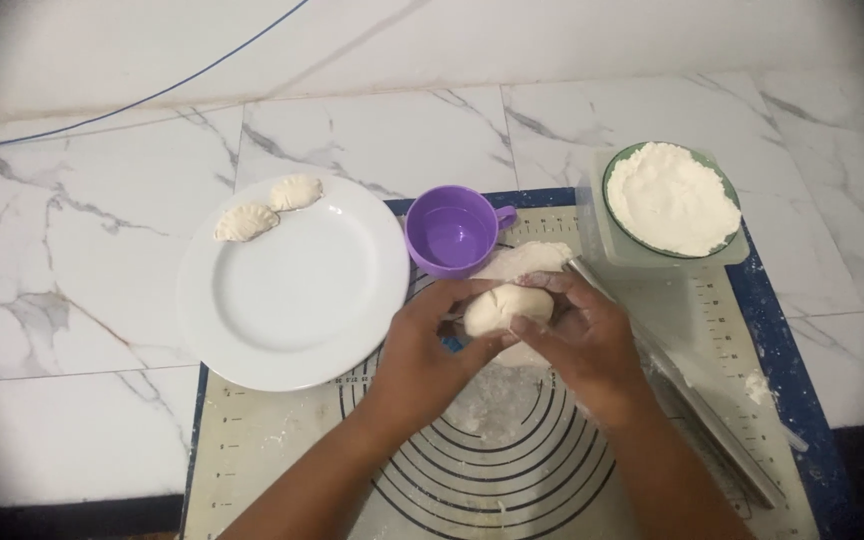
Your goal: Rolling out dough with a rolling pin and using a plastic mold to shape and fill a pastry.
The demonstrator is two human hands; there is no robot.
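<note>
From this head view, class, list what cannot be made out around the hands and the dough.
- Underside of the dough piece: covered by the left hand and right hand.
- Mat markings: too small.
- Rolling pin: upper end hidden behind the right hand.
- Purple cup contents: unclear.

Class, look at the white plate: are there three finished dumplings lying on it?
No. Only two folded dumplings lie on the white plate, both at its far left rim.

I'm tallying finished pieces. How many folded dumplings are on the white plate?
2. Both pale folded dumplings lie on the round white plate at its far left rim: one nearer the left edge, the other just beyond it, ends touching. None seem hidden.
</note>
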